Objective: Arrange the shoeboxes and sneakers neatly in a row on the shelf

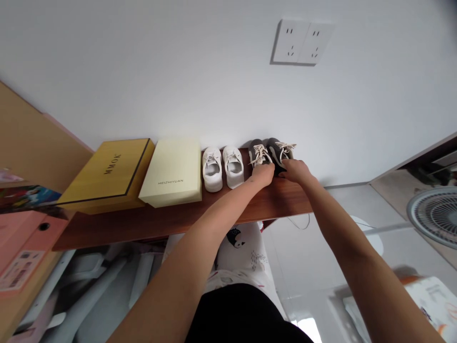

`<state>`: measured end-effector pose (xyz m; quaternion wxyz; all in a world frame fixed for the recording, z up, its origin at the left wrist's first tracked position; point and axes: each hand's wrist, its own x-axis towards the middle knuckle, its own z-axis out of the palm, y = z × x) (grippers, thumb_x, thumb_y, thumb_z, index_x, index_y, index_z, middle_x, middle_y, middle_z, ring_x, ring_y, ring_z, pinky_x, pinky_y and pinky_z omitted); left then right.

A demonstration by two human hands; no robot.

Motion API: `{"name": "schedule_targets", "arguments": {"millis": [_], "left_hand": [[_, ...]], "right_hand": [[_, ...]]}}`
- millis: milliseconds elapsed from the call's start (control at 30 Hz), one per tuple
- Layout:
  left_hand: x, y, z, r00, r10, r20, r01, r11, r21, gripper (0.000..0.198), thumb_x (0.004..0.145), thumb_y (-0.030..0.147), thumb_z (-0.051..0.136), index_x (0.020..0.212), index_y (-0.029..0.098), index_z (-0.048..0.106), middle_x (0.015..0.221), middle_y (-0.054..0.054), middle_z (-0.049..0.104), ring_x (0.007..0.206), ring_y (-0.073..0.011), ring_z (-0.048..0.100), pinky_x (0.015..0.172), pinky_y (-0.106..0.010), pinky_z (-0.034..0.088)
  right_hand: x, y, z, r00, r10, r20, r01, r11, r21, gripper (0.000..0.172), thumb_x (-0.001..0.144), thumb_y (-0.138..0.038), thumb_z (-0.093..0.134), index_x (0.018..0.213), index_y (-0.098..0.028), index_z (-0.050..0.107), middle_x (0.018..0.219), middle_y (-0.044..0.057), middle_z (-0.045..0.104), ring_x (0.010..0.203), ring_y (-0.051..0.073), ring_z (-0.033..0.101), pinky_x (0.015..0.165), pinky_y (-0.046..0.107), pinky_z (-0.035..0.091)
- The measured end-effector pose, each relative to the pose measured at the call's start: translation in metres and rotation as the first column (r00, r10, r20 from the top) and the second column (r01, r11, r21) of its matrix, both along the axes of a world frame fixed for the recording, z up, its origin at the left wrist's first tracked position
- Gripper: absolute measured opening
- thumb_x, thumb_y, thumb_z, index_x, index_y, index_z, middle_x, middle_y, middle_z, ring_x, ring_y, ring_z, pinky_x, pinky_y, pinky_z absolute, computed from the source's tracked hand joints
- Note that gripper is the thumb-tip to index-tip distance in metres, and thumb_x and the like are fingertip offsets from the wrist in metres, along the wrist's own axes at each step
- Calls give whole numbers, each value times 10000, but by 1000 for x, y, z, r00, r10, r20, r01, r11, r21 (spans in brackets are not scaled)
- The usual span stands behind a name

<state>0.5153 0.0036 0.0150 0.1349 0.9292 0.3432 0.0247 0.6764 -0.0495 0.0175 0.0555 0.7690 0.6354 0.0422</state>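
Left hand (263, 174) and right hand (295, 170) clamp the dark shoes (256, 149) by their heels near the right end of the shelf (228, 208); a rightward shove could tip one off.

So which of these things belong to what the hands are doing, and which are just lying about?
In the job:
dark shoes, left hand at one, right hand at the other
wooden shelf beneath them

Apparently just around (the first three might be related):
white shoes
yellow box
cream box
fan
wall sockets
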Motion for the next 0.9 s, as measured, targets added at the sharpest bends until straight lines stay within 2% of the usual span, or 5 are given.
{"name": "schedule_targets", "arguments": {"millis": [167, 467, 600, 767, 900], "left_hand": [[1, 6, 4, 1000, 22, -16, -22, 999, -22, 389, 795, 163, 711, 1160, 154, 577, 1171, -172, 673, 1155, -317, 627, 989, -422, 472], [9, 9, -1, 1000, -3, -28, 1, 999, -53, 365, 813, 132, 655, 1172, 144, 589, 1193, -174, 670, 1162, -316, 623, 976, -411, 482], [10, 10, -2, 1000, 10, -13, -11, 998, -65, 389, 787, 121, 693, 1163, 137, 593, 1181, -183, 668, 1165, -327, 618, 981, -414, 475], [6, 5, -5, 999, -19, 35, 18, 999, 31, 409, 793, 132, 714, 1175, 117, 569, 1193, -185, 640, 1184, -317, 592, 1015, -422, 444], [-7, -7, 1, 985, -59, 164, 36, 989, 142, 327, 860, 157, 642, 1166, 93, 550, 1196, -203, 601, 1205, -326, 553, 1017, -436, 428]], "right_hand": [[-7, 7, -2, 1000, 6, 31, -5, 999, -35, 329, 791, -372, 709, 1046, -191, 607, 1058, 118, 714, 987, 273, 658, 795, 330, 430], [-13, 14, -10, 999, 10, 54, -7, 998, -56, 306, 805, -336, 669, 1057, -170, 625, 1070, 150, 713, 990, 270, 665, 826, 338, 431], [-17, 15, -13, 999, -4, 41, 6, 999, -52, 313, 797, -317, 679, 1068, -167, 633, 1081, 156, 712, 1006, 271, 660, 844, 342, 430], [-25, 12, -14, 1000, -27, 6, 27, 1000, 5, 312, 835, -273, 622, 1113, -129, 623, 1141, 198, 677, 1088, 323, 621, 880, 389, 428], [-27, -2, -1, 995, -69, -76, 80, 987, 142, 377, 836, -271, 614, 1183, -124, 595, 1203, 221, 635, 1131, 369, 579, 932, 455, 418]]}}
